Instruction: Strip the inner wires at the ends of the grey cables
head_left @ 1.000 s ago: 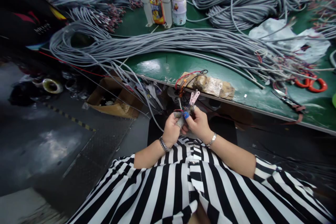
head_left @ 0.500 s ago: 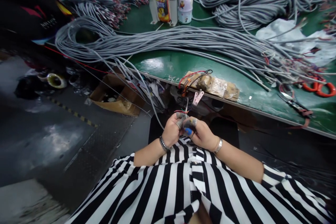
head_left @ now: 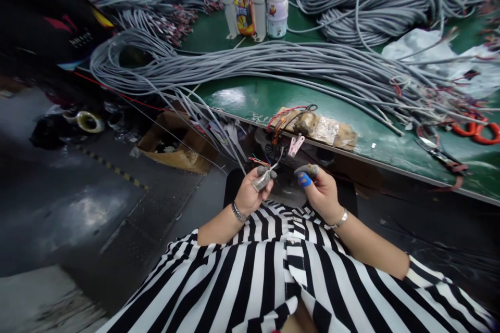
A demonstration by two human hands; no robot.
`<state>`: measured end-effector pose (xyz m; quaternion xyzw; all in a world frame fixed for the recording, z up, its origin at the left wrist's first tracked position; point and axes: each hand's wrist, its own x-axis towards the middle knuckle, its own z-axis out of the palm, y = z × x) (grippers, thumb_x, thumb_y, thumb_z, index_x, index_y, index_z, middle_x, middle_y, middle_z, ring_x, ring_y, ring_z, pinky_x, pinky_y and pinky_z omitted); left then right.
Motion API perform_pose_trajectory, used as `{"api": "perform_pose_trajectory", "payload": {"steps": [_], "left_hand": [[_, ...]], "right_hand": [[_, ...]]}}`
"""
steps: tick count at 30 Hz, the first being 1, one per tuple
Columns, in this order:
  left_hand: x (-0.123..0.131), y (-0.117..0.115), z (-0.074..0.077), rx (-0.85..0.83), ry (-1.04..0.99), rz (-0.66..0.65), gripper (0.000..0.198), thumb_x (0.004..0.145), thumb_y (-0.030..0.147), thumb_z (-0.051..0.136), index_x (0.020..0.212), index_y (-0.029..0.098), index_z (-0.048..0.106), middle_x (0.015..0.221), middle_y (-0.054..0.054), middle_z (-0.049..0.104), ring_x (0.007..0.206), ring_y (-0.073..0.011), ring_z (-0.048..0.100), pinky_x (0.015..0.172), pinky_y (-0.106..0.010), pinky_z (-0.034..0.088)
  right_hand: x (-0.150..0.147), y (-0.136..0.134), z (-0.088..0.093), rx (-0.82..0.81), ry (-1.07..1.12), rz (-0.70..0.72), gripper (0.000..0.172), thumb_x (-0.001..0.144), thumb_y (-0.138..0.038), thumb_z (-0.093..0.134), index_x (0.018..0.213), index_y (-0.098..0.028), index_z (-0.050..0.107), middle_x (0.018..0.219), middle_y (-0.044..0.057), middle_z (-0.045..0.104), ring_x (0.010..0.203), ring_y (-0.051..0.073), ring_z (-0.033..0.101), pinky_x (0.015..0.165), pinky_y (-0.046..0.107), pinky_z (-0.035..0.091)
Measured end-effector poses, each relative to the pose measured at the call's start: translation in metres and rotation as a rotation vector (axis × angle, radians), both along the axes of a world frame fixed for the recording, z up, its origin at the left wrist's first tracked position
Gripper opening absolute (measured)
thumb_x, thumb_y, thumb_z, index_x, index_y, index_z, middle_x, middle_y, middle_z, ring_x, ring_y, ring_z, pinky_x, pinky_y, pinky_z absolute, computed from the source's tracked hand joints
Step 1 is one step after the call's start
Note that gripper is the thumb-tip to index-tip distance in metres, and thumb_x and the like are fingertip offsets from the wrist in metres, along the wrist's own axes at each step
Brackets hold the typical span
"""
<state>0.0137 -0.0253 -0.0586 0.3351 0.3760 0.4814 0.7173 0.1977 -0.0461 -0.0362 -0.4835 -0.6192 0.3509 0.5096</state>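
Observation:
My left hand (head_left: 254,192) is closed on the end of a grey cable, its fingers in greyish covers. Thin coloured wires (head_left: 258,161) fan out past its fingertips, beside a pale strand that points up and right. A short way to the right, my right hand (head_left: 323,193) has thumb and forefinger pressed together, with blue tape on the thumb and a grey cover on the forefinger. Whatever may be in that pinch is hidden or too small to make out. Ahead of both hands, a pink clip (head_left: 296,145) hangs at the table edge.
A long bundle of grey cables (head_left: 250,62) crosses the green table (head_left: 242,96). Near its edge lies a taped wooden block (head_left: 330,131) with wires. Cutters (head_left: 439,153) and red-handled scissors (head_left: 484,131) lie at right. A cardboard box (head_left: 177,158) stands on the floor, left.
My hands were together at the cable end and are now apart. The right has moved right, away from the cable; the left keeps hold of it, and the coloured wires now point up-left.

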Motion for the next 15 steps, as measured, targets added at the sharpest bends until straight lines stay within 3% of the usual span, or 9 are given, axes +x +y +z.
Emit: {"api": "perform_pose_trajectory", "payload": {"steps": [3,7,10,15], "left_hand": [[-0.004,-0.001,0.000,0.018,-0.016,-0.010,0.035,0.066,0.044,0.074,0.080,0.017,0.058,0.051,0.004,0.055,0.035,-0.0030,0.039,0.034,-0.015,0.024],[-0.004,0.004,0.007,0.129,0.075,0.019,0.039,0.061,0.046,0.077,0.081,0.016,0.061,0.056,0.001,0.059,0.040,-0.0062,0.047,0.037,-0.018,0.033],[0.001,0.010,0.015,0.244,0.184,0.038,0.031,0.067,0.041,0.075,0.079,0.015,0.064,0.061,0.000,0.061,0.046,-0.0069,0.051,0.044,-0.019,0.041],[0.015,0.018,0.026,0.343,0.316,0.073,0.024,0.075,0.037,0.069,0.085,0.015,0.065,0.064,0.000,0.063,0.050,-0.0066,0.052,0.050,-0.019,0.045]], "right_hand": [[0.000,0.007,-0.001,-0.033,0.021,-0.058,0.020,0.085,-0.040,0.056,0.080,-0.021,0.062,0.069,0.001,0.058,0.061,0.014,0.050,0.059,0.028,0.041],[0.000,0.026,0.000,-0.287,0.246,-0.084,0.041,0.084,-0.058,0.049,0.069,-0.021,0.051,0.058,-0.002,0.050,0.043,0.007,0.033,0.041,0.023,0.025],[0.000,0.045,0.006,-0.400,0.410,-0.061,0.047,0.080,-0.067,0.047,0.071,-0.021,0.044,0.055,-0.005,0.047,0.038,0.004,0.022,0.036,0.021,0.013],[-0.003,0.070,0.014,-0.449,0.533,0.010,0.049,0.071,-0.068,0.058,0.068,-0.022,0.043,0.049,-0.008,0.035,0.037,0.004,0.019,0.036,0.021,0.011]]}}
